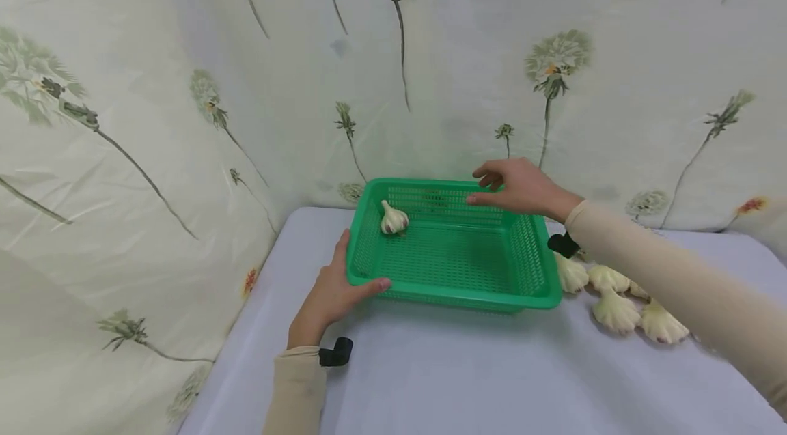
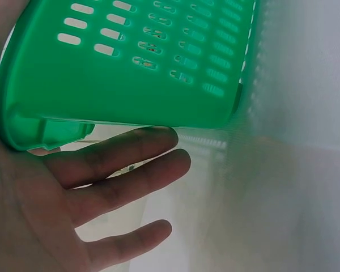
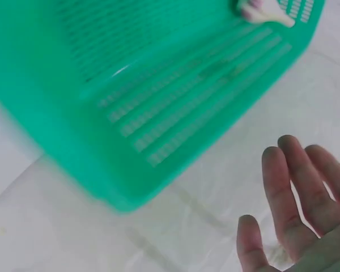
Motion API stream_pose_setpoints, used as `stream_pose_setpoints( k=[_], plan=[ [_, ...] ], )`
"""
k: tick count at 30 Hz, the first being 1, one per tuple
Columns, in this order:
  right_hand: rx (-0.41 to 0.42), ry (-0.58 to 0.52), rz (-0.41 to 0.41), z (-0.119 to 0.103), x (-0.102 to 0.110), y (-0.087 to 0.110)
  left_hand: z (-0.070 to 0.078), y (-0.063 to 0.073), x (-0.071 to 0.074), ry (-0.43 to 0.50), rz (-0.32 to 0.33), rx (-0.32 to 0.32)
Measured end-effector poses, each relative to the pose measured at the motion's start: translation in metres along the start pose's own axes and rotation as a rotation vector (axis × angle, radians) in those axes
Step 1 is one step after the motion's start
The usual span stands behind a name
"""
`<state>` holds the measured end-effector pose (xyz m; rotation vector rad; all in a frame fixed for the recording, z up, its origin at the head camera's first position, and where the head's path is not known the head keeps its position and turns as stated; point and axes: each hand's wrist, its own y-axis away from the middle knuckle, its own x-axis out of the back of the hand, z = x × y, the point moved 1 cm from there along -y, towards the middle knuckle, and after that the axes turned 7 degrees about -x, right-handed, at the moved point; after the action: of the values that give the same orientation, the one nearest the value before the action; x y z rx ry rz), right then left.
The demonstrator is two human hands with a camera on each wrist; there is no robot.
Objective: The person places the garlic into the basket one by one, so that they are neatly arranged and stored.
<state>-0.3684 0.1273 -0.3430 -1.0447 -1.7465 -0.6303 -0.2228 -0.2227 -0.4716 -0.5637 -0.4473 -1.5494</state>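
A green plastic basket (image 1: pixel 455 297) with slotted walls stands on the table. One garlic bulb (image 1: pixel 393 220) lies inside it, in the back left corner. My left hand (image 1: pixel 332 295) holds the front left corner, thumb over the front rim and fingers along the left side. In the left wrist view three fingers (image 2: pixel 130 175) stretch out beside the slotted wall. Over the back right rim hangs my right hand (image 1: pixel 516 188), fingers loosely bent and nothing between them. The right wrist view shows that hand's spread fingers (image 3: pixel 294 198) apart from the basket.
Several garlic bulbs (image 1: pixel 617 312) lie in a group right of the basket, partly behind the right sleeve (image 1: pixel 664 278). A pale cloth covers the table (image 1: pixel 467 380). Flower-printed curtain (image 1: pixel 443 80) hangs close behind and at the left.
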Motion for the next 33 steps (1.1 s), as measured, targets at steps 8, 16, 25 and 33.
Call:
stream_pose_setpoints(
  k=[8,16,25,33],
  plan=[
    [-0.017,0.064,0.004,0.029,0.022,0.044,0.002,-0.003,0.005,-0.008,0.001,-0.011],
    [-0.04,0.101,0.01,0.06,0.019,0.094,0.001,-0.002,0.002,0.003,-0.007,-0.012],
    [-0.07,0.122,0.072,0.096,0.009,0.149,-0.001,0.003,-0.003,0.001,-0.011,-0.011],
    [-0.078,0.15,0.156,0.117,0.001,0.183,-0.001,0.003,-0.004,0.005,-0.018,-0.01]
  ],
)
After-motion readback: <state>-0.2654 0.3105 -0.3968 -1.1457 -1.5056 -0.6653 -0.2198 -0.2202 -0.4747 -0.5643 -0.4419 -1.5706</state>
